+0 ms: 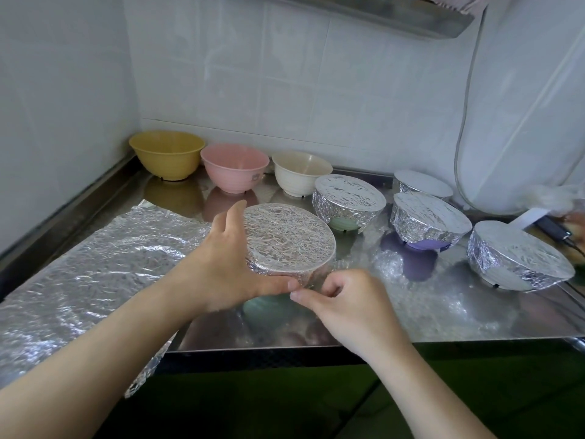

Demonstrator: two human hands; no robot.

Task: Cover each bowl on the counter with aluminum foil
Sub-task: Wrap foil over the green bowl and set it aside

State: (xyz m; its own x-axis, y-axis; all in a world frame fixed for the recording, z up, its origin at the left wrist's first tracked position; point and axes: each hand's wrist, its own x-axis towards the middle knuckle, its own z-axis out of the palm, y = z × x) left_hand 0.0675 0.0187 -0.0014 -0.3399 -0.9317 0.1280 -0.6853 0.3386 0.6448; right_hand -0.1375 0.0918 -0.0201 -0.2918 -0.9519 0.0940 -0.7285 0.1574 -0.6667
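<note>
Your left hand (228,267) cups the foil-covered bowl (289,240), fingers curled round its side. Your right hand (345,299) pinches the foil (304,277) at its near rim. Behind it stand three bare bowls (235,167).

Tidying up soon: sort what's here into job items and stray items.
Job: bowl being wrapped, left hand, right hand, foil sheet, yellow bowl, pink bowl, cream bowl, four covered bowls.
Stray: white cable, dark gadget.
</note>
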